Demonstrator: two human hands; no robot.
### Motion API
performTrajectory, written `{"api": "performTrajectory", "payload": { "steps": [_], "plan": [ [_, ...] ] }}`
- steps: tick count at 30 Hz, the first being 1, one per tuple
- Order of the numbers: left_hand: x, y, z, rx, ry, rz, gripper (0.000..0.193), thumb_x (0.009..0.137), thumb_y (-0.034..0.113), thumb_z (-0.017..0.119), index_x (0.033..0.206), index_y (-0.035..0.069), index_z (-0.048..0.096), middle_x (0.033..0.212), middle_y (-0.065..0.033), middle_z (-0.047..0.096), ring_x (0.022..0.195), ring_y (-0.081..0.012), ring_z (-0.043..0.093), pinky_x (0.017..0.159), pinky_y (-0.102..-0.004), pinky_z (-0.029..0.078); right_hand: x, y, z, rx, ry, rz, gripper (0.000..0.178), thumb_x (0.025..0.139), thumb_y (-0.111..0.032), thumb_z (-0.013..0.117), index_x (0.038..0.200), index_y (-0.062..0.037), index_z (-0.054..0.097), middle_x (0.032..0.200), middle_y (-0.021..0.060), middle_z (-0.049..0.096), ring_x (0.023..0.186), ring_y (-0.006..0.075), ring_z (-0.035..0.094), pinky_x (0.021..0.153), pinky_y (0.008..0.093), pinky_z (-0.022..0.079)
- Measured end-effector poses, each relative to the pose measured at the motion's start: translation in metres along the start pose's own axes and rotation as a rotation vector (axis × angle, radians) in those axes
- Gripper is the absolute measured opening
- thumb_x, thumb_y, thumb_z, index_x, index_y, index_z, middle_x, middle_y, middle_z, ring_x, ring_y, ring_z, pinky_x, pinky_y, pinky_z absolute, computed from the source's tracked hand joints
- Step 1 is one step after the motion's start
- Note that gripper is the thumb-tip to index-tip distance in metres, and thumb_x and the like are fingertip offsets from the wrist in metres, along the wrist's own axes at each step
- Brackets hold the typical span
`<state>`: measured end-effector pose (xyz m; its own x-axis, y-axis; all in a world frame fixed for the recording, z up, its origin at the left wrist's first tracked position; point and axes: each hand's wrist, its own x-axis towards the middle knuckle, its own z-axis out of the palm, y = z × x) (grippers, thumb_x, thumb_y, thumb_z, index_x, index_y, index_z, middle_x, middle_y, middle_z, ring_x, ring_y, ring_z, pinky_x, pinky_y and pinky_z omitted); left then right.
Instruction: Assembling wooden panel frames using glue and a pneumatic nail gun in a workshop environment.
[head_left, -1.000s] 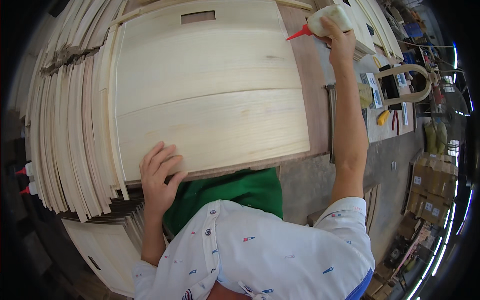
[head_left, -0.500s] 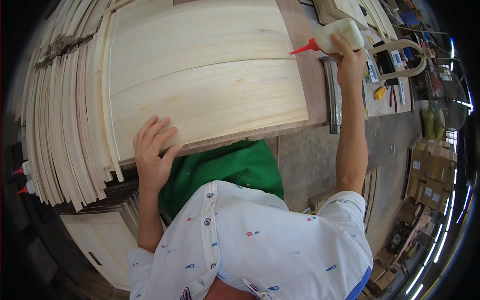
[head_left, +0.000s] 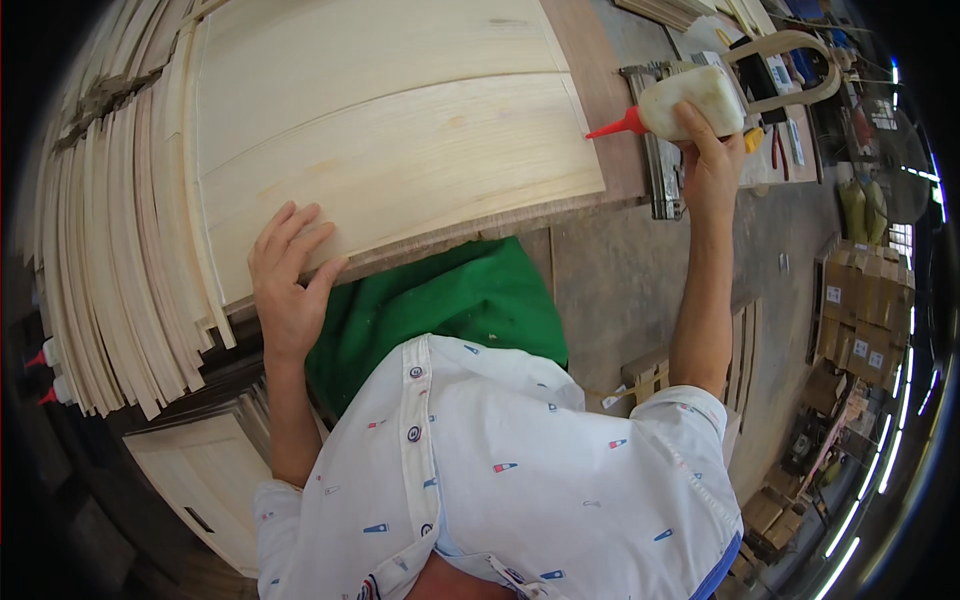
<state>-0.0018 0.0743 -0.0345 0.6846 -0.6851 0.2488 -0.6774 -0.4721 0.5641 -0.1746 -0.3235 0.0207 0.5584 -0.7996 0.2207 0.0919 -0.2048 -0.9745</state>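
My right hand [head_left: 712, 155] is closed around a whitish glue bottle [head_left: 690, 103] with a red nozzle. The bottle lies tilted on its side, its tip pointing left at the right edge of a pale wooden panel [head_left: 400, 140]. A thin white glue line runs along that edge, and another follows the panel's left edge. My left hand [head_left: 290, 270] rests with fingers spread on the panel's near left corner, the thumb at the front edge.
Thin wooden strips [head_left: 120, 260] are stacked left of the panel. Right of it lie a metal bar [head_left: 662, 180], a curved wooden piece [head_left: 800, 70] and red-handled pliers [head_left: 779, 150]. Green cloth [head_left: 440, 310] hangs below the bench edge. Cardboard boxes [head_left: 865, 310] stand far right.
My right hand has drawn the glue bottle toward me along the panel's right edge, and the glue line there reaches nearer. The view has shifted slightly; my left hand stays on the panel.
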Motion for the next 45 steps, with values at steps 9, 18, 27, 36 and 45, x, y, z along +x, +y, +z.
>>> {"api": "performTrajectory", "payload": {
  "steps": [9, 18, 27, 36, 45],
  "plan": [
    [0.002, 0.000, 0.001, 0.018, 0.002, 0.027, 0.038, 0.074, 0.006, 0.074, 0.112, 0.007, 0.067, 0.129, -0.0077, 0.060, 0.131, -0.0282, 0.046, 0.109, -0.0411, 0.033, -0.047, -0.018, -0.027, -0.082, 0.043, 0.011, 0.040, 0.081, -0.013, 0.075, 0.115, 0.0019, 0.059, 0.102, 0.0082, 0.066, 0.087, 0.0174, 0.066, 0.073, 0.0297, 0.054],
    [0.035, -0.045, -0.057, 0.016, -0.089, 0.100, 0.040, 0.079, 0.005, 0.064, 0.118, 0.005, 0.063, 0.133, -0.0132, 0.056, 0.129, -0.0334, 0.045, 0.112, -0.0405, 0.031, -0.058, -0.024, 0.024, 0.414, 0.004, 0.012, 0.045, 0.090, -0.011, 0.062, 0.131, 0.0009, 0.046, 0.124, 0.0146, 0.058, 0.116, 0.0280, 0.058, 0.099, 0.0476, 0.049],
    [0.072, -0.106, -0.081, 0.228, -0.268, 0.066, 0.069, 0.072, 0.001, 0.061, 0.139, 0.004, 0.045, 0.147, -0.0235, 0.038, 0.139, -0.0379, 0.030, 0.116, -0.0425, 0.024, -0.123, -0.015, 0.226, 0.574, -0.584, 0.287, 0.057, 0.078, -0.002, 0.076, 0.127, 0.0027, 0.049, 0.115, 0.0107, 0.062, 0.105, 0.0201, 0.061, 0.095, 0.0367, 0.050],
    [0.073, -0.109, -0.076, 0.302, -0.174, 0.039, 0.059, 0.074, -0.003, 0.054, 0.133, 0.002, 0.052, 0.139, -0.0250, 0.047, 0.134, -0.0388, 0.037, 0.114, -0.0437, 0.027, -0.156, -0.025, 0.298, 0.530, -0.740, 0.249, 0.058, 0.077, 0.001, 0.077, 0.126, 0.0004, 0.046, 0.115, 0.0101, 0.061, 0.104, 0.0181, 0.062, 0.088, 0.0317, 0.054],
    [0.069, -0.119, -0.073, 0.282, -0.153, 0.071, 0.060, 0.072, 0.000, 0.058, 0.132, 0.001, 0.051, 0.137, -0.0244, 0.048, 0.133, -0.0384, 0.038, 0.113, -0.0429, 0.029, -0.152, -0.021, 0.285, 0.472, -0.722, 0.236, 0.057, 0.077, 0.003, 0.076, 0.125, -0.0006, 0.047, 0.115, 0.0095, 0.062, 0.104, 0.0184, 0.062, 0.089, 0.0331, 0.055]
  ]
}}
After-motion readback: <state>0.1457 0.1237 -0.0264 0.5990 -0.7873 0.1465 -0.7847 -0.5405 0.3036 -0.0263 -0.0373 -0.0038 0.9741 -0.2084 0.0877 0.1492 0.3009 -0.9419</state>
